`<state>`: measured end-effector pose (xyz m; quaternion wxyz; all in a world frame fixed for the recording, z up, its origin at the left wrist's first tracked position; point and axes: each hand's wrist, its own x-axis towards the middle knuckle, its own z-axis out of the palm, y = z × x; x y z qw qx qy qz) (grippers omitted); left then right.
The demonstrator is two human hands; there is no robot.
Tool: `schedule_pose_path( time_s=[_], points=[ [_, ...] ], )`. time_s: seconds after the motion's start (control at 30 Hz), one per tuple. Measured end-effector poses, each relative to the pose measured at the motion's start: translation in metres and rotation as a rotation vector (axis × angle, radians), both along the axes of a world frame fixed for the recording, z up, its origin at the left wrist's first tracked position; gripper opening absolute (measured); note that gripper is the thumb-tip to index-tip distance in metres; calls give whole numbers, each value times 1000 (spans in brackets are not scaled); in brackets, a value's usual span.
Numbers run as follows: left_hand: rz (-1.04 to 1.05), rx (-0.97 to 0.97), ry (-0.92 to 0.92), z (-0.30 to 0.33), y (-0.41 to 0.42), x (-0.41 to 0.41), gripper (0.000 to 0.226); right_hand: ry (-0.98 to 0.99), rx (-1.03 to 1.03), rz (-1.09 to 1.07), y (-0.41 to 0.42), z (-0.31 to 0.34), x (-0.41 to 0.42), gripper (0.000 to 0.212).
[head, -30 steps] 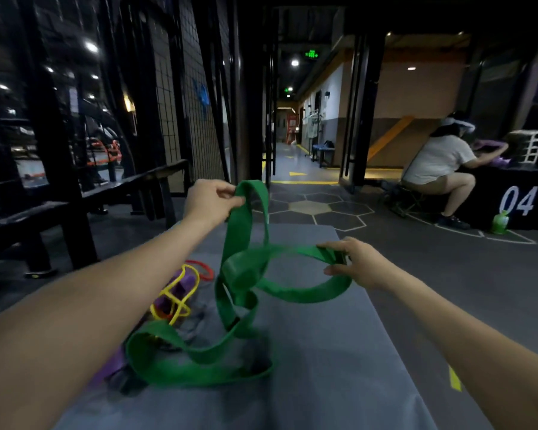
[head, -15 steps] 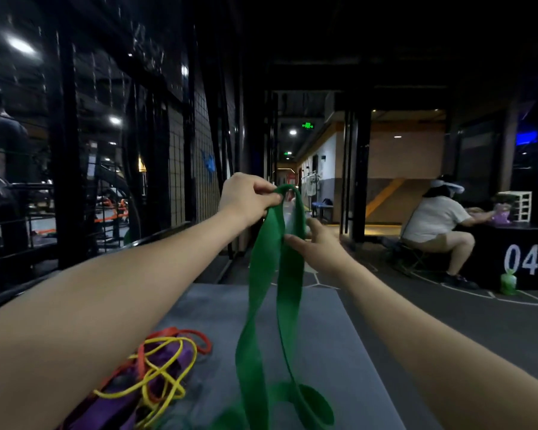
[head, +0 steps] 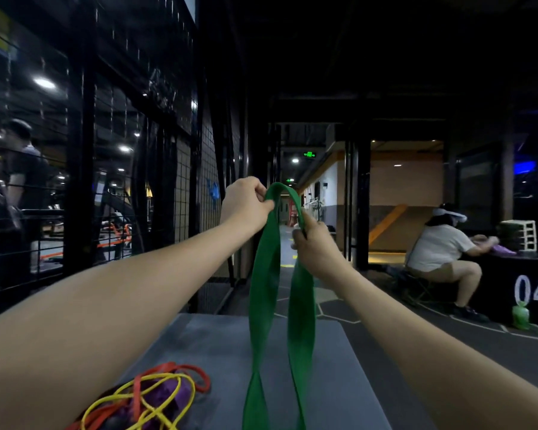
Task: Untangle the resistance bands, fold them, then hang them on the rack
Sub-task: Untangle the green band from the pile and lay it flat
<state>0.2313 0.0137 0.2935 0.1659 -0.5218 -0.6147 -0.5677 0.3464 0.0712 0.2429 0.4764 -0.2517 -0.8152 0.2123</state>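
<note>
Lying at lower left on the grey mat (head: 339, 367) was the tangle of yellow, orange & purple bands (head: 149, 401), untouched. Your left hand (head: 246, 203) was raised w/ fingers curled, pinching the left side of the green band (head: 266, 293) just below its top bend. The band arched over btwn both hands, its two strands hanging down to the mat; left strand had a twist low down. Your right hand (head: 316, 243) gripped the right strand, a bit lower than the left. Far right, a seated person (head: 441, 252) leaned on a black box marked "04" (head: 531, 290).
</note>
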Motion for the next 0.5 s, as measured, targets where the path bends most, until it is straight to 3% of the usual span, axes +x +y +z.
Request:
schedule_pose_path(
  time_s=[0.1, 0.2, 0.3, 0.4, 0.5],
  points=[
    [-141, 5, -62, 6, -5, 8, 10, -63, -24, 105, -8, -4, -4, 47],
    [-256, -29, -59, 10, -11, 10, 12, -11, -82, 183, -6, -5, -7, 62],
    [-362, -58, -94, 10, -15, 8, 15, 10, -166, 276, -8, -1, -3, 64],
    [-518, -125, -178, 9, -18, 11, 15, 7, -131, 259, -12, -1, -4, 68],
    [-482, -147, -189, 5, -16, 8, 28, -47, -87, 239, -14, 0, -2, 55]
  ],
)
